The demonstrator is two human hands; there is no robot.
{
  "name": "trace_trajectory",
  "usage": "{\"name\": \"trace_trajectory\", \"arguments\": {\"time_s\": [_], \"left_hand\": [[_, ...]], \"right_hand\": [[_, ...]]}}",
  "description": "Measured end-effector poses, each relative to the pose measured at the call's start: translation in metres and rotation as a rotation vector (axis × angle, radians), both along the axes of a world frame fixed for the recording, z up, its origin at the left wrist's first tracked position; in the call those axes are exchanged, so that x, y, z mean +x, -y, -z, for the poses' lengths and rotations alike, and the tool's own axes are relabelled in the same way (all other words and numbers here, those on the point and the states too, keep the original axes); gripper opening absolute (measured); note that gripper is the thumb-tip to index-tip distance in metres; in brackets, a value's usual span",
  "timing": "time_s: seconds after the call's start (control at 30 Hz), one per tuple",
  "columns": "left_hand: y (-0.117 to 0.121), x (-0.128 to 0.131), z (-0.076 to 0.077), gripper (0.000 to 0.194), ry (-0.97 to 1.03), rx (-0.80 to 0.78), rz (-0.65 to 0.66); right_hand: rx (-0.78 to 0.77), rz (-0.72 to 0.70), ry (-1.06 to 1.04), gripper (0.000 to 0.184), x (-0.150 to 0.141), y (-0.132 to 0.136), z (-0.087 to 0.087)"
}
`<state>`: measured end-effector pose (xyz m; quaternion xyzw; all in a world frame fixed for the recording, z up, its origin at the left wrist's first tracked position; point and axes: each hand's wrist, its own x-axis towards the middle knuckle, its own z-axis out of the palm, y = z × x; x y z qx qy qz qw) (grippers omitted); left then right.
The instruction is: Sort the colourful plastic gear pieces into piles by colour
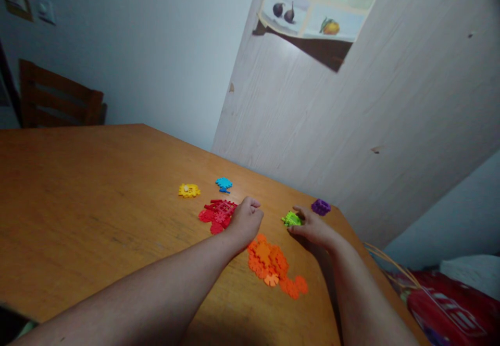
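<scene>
A pale wall (156, 49) fills the upper left of the frame, and a greyish panel (312, 106) leans across the upper right. Below them I see the brown wooden surface (97, 189). A sheet with painted fruits (289, 17) hangs at the top, a red bag (449, 304) lies at lower right, and a wooden chair (60, 96) stands at left. The person's right hand (312, 226), right of centre, has its grip partly open, thumb and finger on two sides of the green pieces; whether they touch, I cannot tell. The left hand (246, 221), near the centre, is loosely curled beside the red pieces; I cannot tell if its grip has something. By size come orange pieces (269, 260) at lower centre, red pieces (219, 213) left of them, then green pieces (292, 219), yellow pieces (189, 190), purple pieces (321, 207) and blue pieces (224, 183).
</scene>
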<state>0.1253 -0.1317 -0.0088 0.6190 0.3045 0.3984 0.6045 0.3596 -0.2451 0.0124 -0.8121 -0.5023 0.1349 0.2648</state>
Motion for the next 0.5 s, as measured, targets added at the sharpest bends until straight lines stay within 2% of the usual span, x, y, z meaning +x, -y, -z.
{"name": "trace_trajectory", "arguments": {"time_s": [0.3,0.5], "left_hand": [[0.0017,-0.0016,-0.0027,0.018,-0.01,-0.009,0.004],[0.0015,-0.0009,-0.0009,0.018,0.001,0.002,0.007]], "right_hand": [[-0.018,0.009,0.076,0.079,-0.0037,-0.0024,0.0021],[-0.04,0.013,0.11,0.065,-0.0017,-0.0048,0.0026]]}}
